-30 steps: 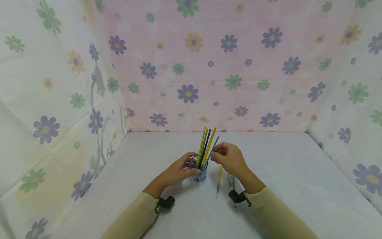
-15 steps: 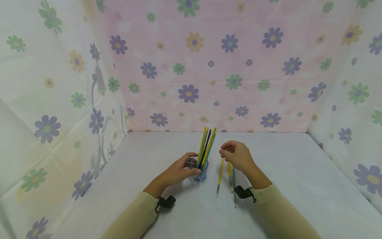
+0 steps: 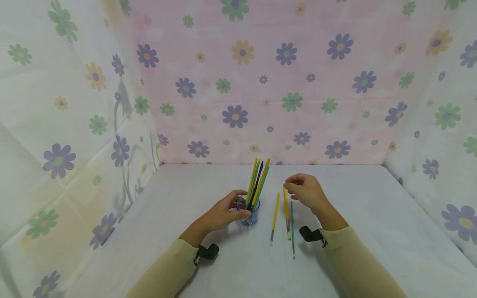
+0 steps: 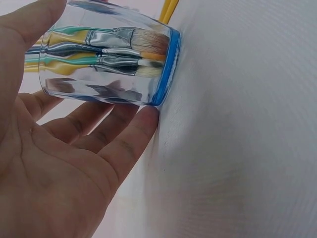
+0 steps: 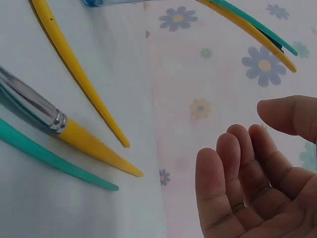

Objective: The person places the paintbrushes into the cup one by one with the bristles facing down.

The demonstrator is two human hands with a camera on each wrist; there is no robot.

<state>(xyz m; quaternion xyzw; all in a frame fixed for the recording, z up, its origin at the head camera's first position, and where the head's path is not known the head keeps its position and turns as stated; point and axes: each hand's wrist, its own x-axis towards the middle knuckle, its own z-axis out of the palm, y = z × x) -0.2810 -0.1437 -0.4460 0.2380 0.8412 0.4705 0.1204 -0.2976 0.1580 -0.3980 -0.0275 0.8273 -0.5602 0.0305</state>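
My left hand (image 3: pixel 225 212) holds a clear drinking glass (image 3: pixel 251 221) with a blue base, thumb on the near side and fingers round the other. Several paintbrushes (image 3: pixel 265 178) with yellow, green and dark handles lean in it; their bristles (image 4: pixel 148 42) point down at the glass bottom in the left wrist view. My right hand (image 3: pixel 307 192) is raised with nothing in it, fingers relaxed and thumb apart. Close by it on the table lie a thin yellow paintbrush (image 3: pixel 275 215), a wider yellow paintbrush (image 3: pixel 286 207) and a thin green paintbrush (image 3: pixel 292 231), handle ends away from me.
A white cloth covers the table (image 3: pixel 354 207). Behind it hangs a pink flowered sheet (image 3: pixel 261 136), and white flowered sheets (image 3: pixel 74 186) enclose the sides.
The right hand has let go of the green paintbrush, which now leans with the others in the glass. It has moved right, over the handle ends of the lying brushes. The left hand stays.
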